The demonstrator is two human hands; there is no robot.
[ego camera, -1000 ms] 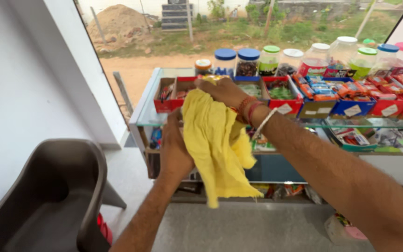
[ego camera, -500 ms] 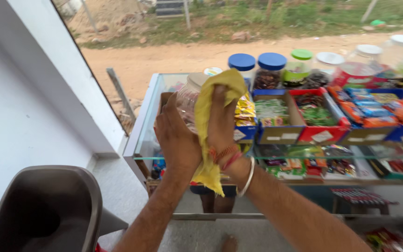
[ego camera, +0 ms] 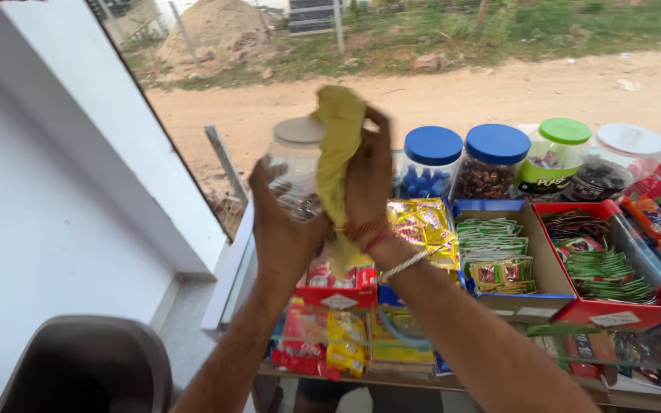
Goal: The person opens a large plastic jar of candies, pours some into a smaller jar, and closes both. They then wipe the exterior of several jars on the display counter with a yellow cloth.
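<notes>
Clear jar (ego camera: 294,172), white lid: gripped by left hand (ego camera: 281,229), fingers curled around its side; yellow cloth (ego camera: 337,145) pressed against jar, clutched in right hand (ego camera: 369,180) fingers

cloth (ego camera: 337,153) yellow | jar lids (ego camera: 464,144) blue (one green (ego camera: 564,131))

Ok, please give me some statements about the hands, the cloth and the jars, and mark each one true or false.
1. The right hand presses a yellow cloth against a clear jar. True.
2. The left hand rests on the chair. False: it grips the clear jar.
3. Two jars have blue lids. True.
4. The clear jar's lid is green. False: it is pale; the green lid sits on another jar further right.
</notes>
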